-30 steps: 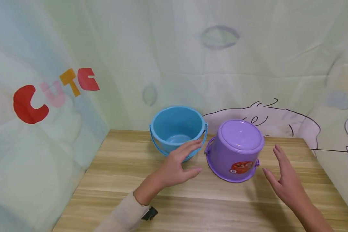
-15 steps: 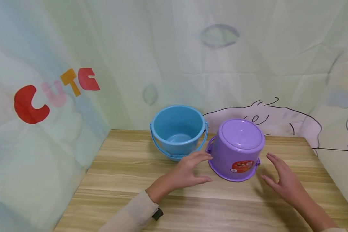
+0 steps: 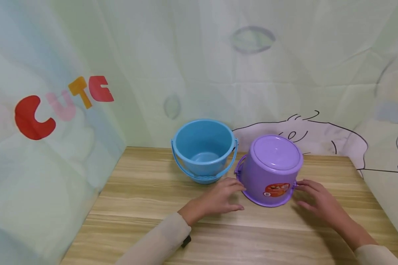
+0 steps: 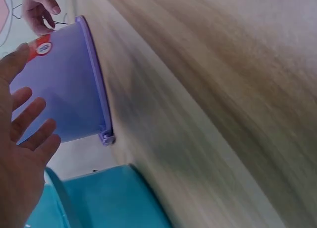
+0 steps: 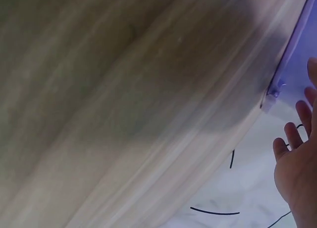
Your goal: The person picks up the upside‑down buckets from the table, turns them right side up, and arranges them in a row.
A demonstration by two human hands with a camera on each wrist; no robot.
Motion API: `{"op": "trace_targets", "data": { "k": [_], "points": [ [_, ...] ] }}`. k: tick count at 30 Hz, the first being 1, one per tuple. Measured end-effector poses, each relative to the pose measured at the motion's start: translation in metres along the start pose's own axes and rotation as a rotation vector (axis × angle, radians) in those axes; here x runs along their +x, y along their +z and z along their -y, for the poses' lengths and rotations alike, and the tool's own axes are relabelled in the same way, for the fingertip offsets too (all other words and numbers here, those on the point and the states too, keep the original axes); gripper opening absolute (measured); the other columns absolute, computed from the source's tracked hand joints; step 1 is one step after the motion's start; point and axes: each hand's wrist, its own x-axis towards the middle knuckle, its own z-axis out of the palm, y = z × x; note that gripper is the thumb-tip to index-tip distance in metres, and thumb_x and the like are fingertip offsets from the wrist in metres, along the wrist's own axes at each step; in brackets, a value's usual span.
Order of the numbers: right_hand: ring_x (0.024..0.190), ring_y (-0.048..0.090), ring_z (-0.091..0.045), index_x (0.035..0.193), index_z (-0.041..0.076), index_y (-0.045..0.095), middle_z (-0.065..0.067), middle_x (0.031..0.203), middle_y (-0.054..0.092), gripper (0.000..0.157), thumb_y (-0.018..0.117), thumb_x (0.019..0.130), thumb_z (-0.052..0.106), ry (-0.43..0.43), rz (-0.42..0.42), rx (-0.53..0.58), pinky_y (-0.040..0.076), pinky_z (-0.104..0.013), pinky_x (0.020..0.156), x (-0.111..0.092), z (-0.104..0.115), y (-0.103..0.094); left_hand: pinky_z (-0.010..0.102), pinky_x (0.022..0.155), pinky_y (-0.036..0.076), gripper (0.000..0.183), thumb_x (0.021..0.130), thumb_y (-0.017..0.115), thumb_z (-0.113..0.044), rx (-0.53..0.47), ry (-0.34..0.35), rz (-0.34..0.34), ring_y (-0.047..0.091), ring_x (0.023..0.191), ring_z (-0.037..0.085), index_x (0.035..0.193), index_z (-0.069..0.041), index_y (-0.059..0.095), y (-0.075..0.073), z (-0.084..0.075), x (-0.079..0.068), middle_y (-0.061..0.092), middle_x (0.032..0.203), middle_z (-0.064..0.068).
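Note:
A purple bucket (image 3: 257, 180) stands upside down on the wooden table, its base facing up and a red label on its side. To its left the blue bucket (image 3: 203, 141) stands upright, its handle hanging down in front. My left hand (image 3: 219, 198) is at the purple bucket's left lower side, fingers spread and relaxed, as the left wrist view also shows. On the other side my right hand (image 3: 321, 206) has its fingertips right at the rim by the handle joint. Both palms face the purple bucket (image 4: 64, 89), with fingers loosely bent.
The wooden table (image 3: 146, 228) ends at a printed cloth backdrop (image 3: 146, 73) behind and at both sides. The blue bucket stands close behind the left hand, near the backdrop.
My left hand has moved right and down from in front of the blue bucket to the purple bucket's side. My right hand has come lower, nearer its rim. Both buckets stay in place.

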Motion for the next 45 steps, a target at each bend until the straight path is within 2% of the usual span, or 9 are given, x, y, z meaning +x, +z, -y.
{"op": "trace_targets", "data": {
  "k": [6,12,18,22,24,27,30,40,45],
  "points": [
    [0.111,0.061,-0.039,0.104,0.009,0.076,-0.010,0.113,0.074,0.046,0.093,0.063,0.020,-0.009,0.046,-0.008,0.012,-0.006,0.118,0.001,-0.008,0.009,0.030,0.114,0.044,0.048,0.090,0.080,-0.040,0.059,-0.019,0.043,0.059,0.128,0.018,0.130,-0.013,0.070,0.010,0.006,0.007,0.067,0.131,0.002],
    [0.107,0.063,-0.032,0.095,0.012,0.076,-0.004,0.106,0.075,0.033,0.092,0.066,0.020,-0.078,0.073,-0.033,0.018,-0.005,0.115,0.006,-0.013,0.013,0.028,0.109,0.047,0.036,0.091,0.080,-0.033,0.120,0.029,0.023,0.062,0.119,0.017,0.121,-0.013,0.074,0.019,0.015,0.014,0.070,0.122,0.001],
    [0.103,0.066,-0.027,0.091,0.016,0.076,0.001,0.101,0.075,0.031,0.092,0.065,0.017,-0.158,0.083,-0.080,0.046,-0.028,0.101,0.009,-0.016,0.015,0.027,0.106,0.048,0.025,0.094,0.076,-0.026,0.162,0.049,0.048,0.063,0.115,0.016,0.116,-0.015,0.077,0.025,0.022,0.023,0.074,0.117,0.000],
    [0.099,0.068,-0.026,0.092,0.015,0.077,0.001,0.100,0.076,0.026,0.088,0.068,0.018,-0.231,0.076,-0.072,0.049,-0.036,0.094,0.010,-0.019,0.017,0.029,0.108,0.047,0.020,0.095,0.075,-0.023,0.179,0.056,0.064,0.064,0.116,0.016,0.113,-0.015,0.079,0.026,0.024,0.028,0.076,0.114,-0.002],
    [0.097,0.069,-0.027,0.091,0.015,0.077,0.001,0.098,0.076,0.018,0.084,0.080,0.026,-0.271,0.058,-0.061,0.049,-0.036,0.092,0.011,-0.021,0.019,0.028,0.109,0.046,0.019,0.096,0.074,-0.023,0.182,0.054,0.077,0.064,0.116,0.016,0.113,-0.015,0.079,0.026,0.025,0.030,0.077,0.113,-0.002],
    [0.093,0.069,-0.027,0.089,0.015,0.076,0.000,0.096,0.075,0.032,0.064,0.100,0.042,-0.321,0.031,-0.059,0.051,-0.037,0.088,0.013,-0.024,0.023,0.027,0.108,0.046,0.018,0.096,0.074,-0.023,0.196,0.046,0.095,0.064,0.116,0.015,0.112,-0.017,0.080,0.027,0.026,0.032,0.077,0.112,-0.003],
    [0.091,0.068,-0.027,0.088,0.015,0.076,0.000,0.094,0.075,0.050,0.044,0.107,0.048,-0.365,0.010,-0.060,0.053,-0.038,0.085,0.015,-0.027,0.025,0.026,0.107,0.047,0.018,0.095,0.074,-0.021,0.202,0.044,0.104,0.065,0.115,0.014,0.112,-0.017,0.080,0.028,0.027,0.034,0.076,0.111,-0.004],
    [0.093,0.066,-0.026,0.086,0.013,0.074,0.001,0.093,0.071,0.053,0.039,0.109,0.046,-0.385,0.023,-0.061,0.049,-0.037,0.088,0.019,-0.028,0.027,0.025,0.099,0.050,0.014,0.096,0.074,-0.020,0.215,0.067,0.114,0.066,0.106,0.014,0.107,-0.016,0.081,0.034,0.030,0.039,0.075,0.105,-0.003],
    [0.092,0.066,-0.025,0.086,0.014,0.075,0.001,0.093,0.071,0.053,0.039,0.109,0.047,-0.360,0.017,-0.067,0.052,-0.037,0.086,0.019,-0.026,0.029,0.024,0.093,0.051,0.012,0.096,0.074,-0.023,0.237,0.042,0.134,0.064,0.103,0.014,0.105,-0.020,0.082,0.035,0.030,0.040,0.072,0.105,-0.004]
  ]
}}
